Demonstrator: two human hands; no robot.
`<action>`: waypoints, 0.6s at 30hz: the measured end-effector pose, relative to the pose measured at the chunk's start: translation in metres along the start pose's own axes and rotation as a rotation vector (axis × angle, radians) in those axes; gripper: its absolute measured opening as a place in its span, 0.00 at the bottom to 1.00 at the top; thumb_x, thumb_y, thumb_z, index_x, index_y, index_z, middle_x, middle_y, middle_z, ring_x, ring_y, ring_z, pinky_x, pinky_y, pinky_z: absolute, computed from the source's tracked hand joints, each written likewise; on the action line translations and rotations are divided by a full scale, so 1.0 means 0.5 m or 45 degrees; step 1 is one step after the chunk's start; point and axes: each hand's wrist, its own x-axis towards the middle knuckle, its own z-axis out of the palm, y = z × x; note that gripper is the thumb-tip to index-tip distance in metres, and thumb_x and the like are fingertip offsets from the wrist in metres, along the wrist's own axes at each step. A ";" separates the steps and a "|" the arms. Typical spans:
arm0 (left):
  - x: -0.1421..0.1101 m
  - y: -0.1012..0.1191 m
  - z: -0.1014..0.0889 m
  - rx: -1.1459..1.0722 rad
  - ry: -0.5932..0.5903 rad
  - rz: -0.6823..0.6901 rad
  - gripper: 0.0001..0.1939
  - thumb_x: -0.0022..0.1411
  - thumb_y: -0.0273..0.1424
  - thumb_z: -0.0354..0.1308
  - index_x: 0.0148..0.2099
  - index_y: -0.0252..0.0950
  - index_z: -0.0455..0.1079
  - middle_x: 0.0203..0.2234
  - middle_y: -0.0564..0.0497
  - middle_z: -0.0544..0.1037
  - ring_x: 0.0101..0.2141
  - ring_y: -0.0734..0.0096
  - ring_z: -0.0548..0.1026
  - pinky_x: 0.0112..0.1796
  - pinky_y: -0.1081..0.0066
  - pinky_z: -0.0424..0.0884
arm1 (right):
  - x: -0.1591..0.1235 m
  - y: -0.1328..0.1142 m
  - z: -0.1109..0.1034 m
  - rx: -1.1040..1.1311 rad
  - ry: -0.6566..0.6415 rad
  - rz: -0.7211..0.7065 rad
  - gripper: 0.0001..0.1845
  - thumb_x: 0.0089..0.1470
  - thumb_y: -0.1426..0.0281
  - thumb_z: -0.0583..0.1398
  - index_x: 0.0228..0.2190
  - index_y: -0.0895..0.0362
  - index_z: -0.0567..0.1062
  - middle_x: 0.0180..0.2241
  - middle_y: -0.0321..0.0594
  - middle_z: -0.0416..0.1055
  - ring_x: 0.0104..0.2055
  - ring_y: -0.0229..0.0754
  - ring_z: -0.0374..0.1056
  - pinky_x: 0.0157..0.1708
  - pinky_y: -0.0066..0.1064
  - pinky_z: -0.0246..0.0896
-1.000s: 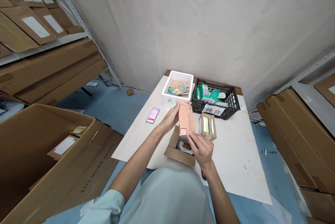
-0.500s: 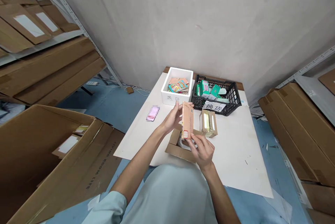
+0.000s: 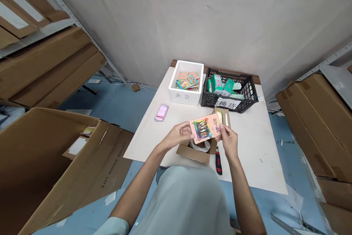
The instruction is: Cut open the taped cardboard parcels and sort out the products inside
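So the pink pack [image 3: 204, 128] is held up between both hands, picture side showing: left grip [image 3: 177, 135] is closed on its left end, right grip [image 3: 230, 142] pinching the right end, thumb in front. It's up over the open box [image 3: 194, 153] on the tabletop [image 3: 247, 147], with a cutter [image 3: 218, 162] lying just right. White bin [image 3: 185, 96] and black crate [image 3: 249, 99] sit far side.

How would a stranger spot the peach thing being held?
Find the white-topped table, then the open cardboard box near its front edge. Just above that box, the left hand and right hand hold a flat peach item. Unlike the peach pieces in the white bin, it shows a dark picture framed in rainbow colours.
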 end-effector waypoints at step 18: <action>0.202 0.045 -0.080 -0.072 0.669 0.269 0.55 0.58 0.42 0.79 0.79 0.38 0.58 0.70 0.31 0.73 0.70 0.46 0.72 0.67 0.51 0.72 | 0.171 -0.028 0.219 0.344 -0.335 -0.147 0.47 0.57 0.41 0.71 0.70 0.50 0.75 0.74 0.58 0.66 0.59 0.57 0.81 0.53 0.48 0.82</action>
